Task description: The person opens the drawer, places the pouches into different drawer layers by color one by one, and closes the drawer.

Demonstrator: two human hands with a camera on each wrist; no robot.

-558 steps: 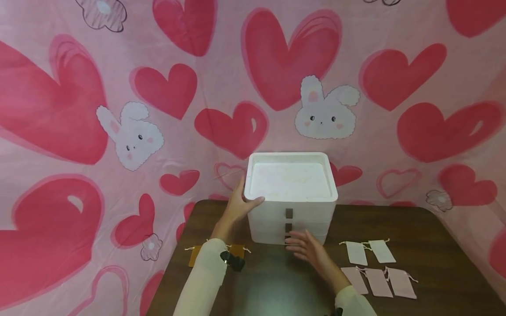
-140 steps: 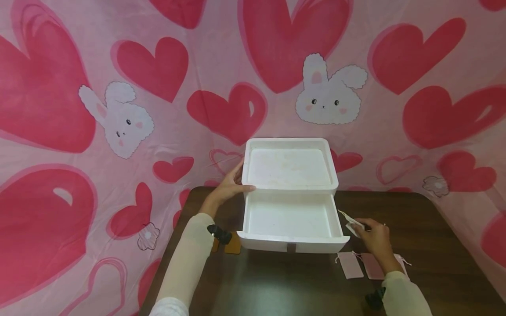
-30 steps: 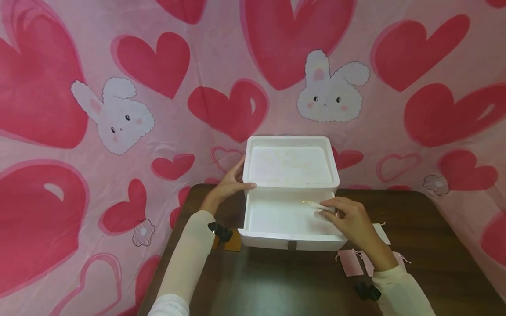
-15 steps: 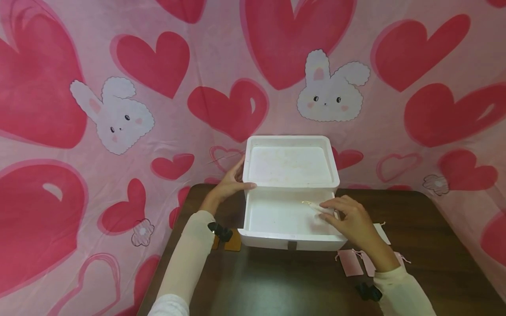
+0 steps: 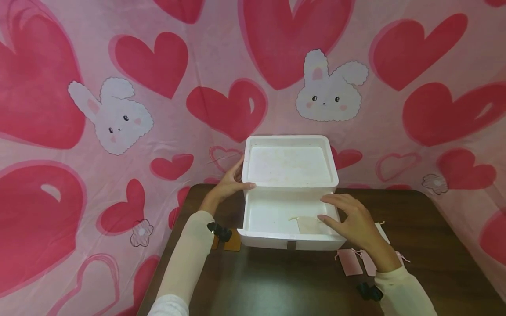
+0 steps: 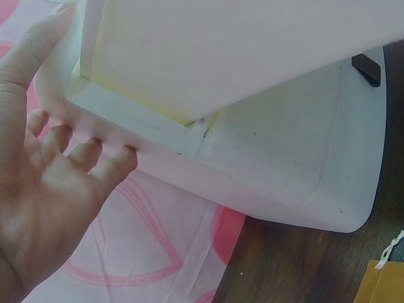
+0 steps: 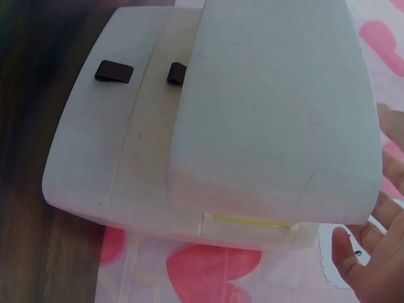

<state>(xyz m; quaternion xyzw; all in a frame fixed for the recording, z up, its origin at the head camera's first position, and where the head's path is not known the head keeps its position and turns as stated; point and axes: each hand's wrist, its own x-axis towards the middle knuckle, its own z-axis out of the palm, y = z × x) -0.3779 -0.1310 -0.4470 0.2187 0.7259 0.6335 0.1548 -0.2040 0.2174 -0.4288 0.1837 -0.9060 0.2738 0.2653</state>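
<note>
my right hand (image 5: 353, 221) hovers at the right side of the pulled-out drawer (image 5: 269, 215), thumb and fingers parted and gripping nothing. by my thumb, in the drawer's front right part, a cream pouch (image 5: 310, 225) lies flat, its cord pointing left; whether my thumb touches it i cannot tell. my left hand (image 5: 229, 183) holds the left front corner of the white drawer unit (image 5: 290, 164), thumb over the rim and fingertips against the side.

i judge the step in hand to be laying this pouch in the drawer, the letting-go already done. the next move seems to call for lifting my right fingers clear without dragging the cord, while the left hand steadies the unit.

farther out, at lower right of the frame, a white pouch (image 5: 382, 232) and pink pouches (image 5: 350, 262) lie on the dark table (image 5: 276, 285), partly covered by my forearm. at lower left, orange pouches (image 5: 233, 241) show beside my left wrist. behind everything hangs a pink backdrop (image 5: 221, 39) printed with hearts and rabbits.
</note>
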